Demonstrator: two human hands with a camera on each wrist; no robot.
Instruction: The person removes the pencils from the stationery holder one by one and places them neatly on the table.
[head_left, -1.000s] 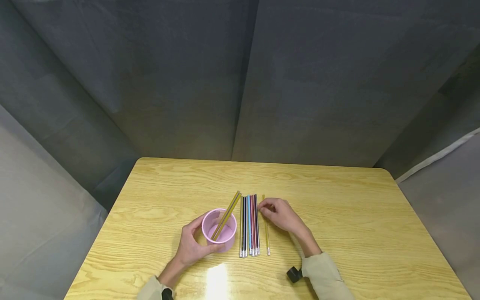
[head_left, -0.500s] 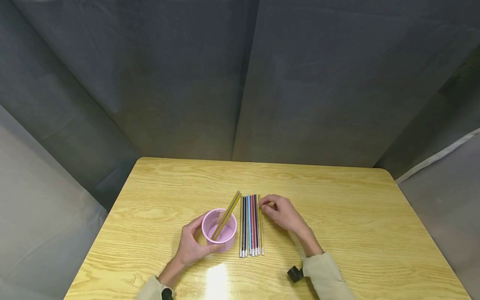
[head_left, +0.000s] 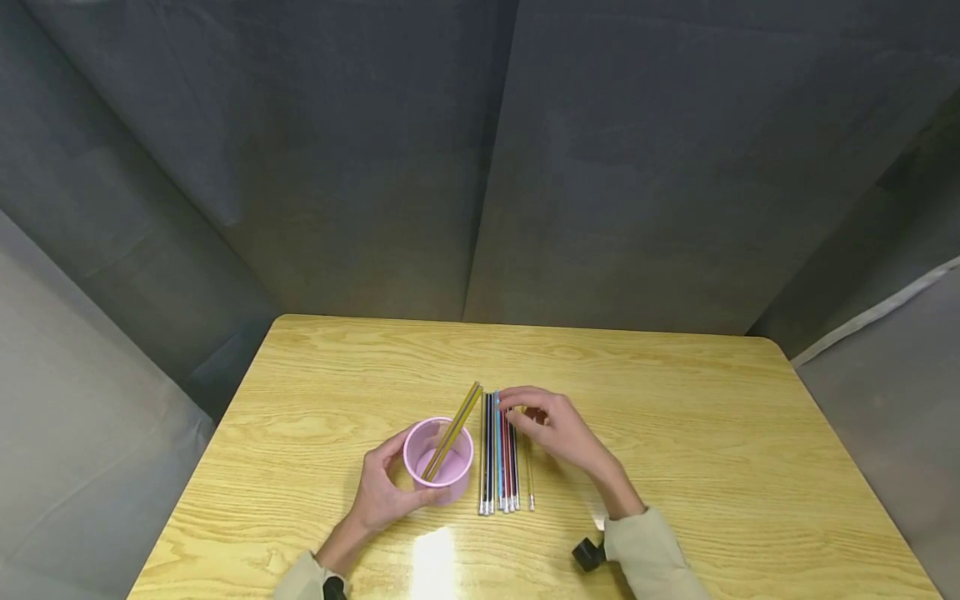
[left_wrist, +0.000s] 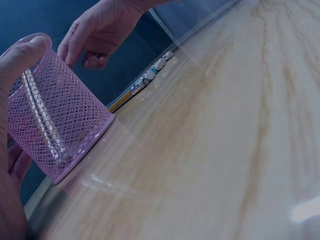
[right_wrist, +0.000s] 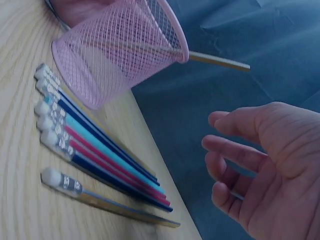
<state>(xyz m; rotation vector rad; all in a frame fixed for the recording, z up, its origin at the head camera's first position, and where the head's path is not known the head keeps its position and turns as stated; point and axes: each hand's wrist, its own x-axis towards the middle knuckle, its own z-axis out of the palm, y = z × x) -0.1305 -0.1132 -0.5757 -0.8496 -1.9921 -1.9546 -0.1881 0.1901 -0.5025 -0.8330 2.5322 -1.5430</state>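
Note:
My left hand point(head_left: 378, 490) grips a pink mesh pencil cup point(right_wrist: 117, 45) from its left side, thumb at the near wall. Two yellow-striped pencils point(head_left: 457, 427) lean in the cup, tilted right. Right of it, several pencils point(head_left: 500, 467) lie side by side in a row: dark, light blue, red and yellow, eraser ends toward me. A single yellow pencil point(head_left: 530, 479) lies slightly apart at the row's right. My right hand point(head_left: 558, 427) hovers over the far ends of the row, fingers loosely bent and holding nothing. In the right wrist view, a gap separates these fingers point(right_wrist: 235, 150) from the pencils.
The wood-grain table point(head_left: 675, 400) extends around the hands. Dark grey curtains point(head_left: 375, 167) stand behind it, with lighter panels at the sides. A black wrist camera point(head_left: 587, 553) sits by the right sleeve.
The yellow pencil slid left against the row, then shifted slightly right, away from it. My right hand let go of it and moved left over the row. The left hand stayed still.

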